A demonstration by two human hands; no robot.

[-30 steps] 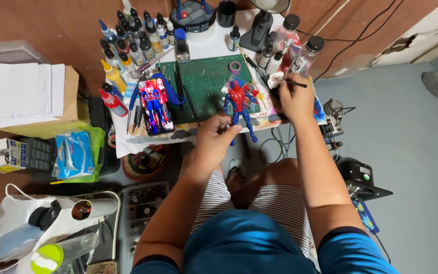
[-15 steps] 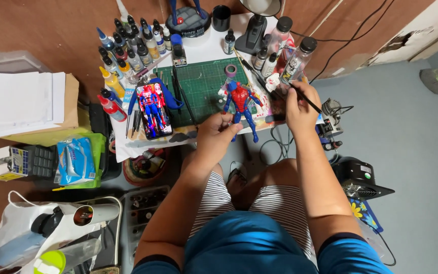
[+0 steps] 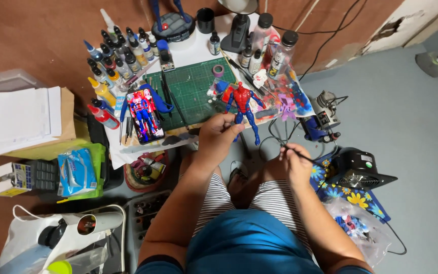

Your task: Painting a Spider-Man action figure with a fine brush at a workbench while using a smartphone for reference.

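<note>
Your left hand [image 3: 220, 133] grips the red-and-blue figure [image 3: 244, 104] over the green cutting mat [image 3: 194, 91]; your right hand [image 3: 296, 161] pinches a thin brush [image 3: 300, 153], well off the mat; paint bottles [image 3: 115, 58] crowd the mat's far-left edge.

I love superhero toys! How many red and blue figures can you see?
2. One figure is held up in the left hand; a second figure lies flat on the table beside the green mat. Others may be hidden.
</note>
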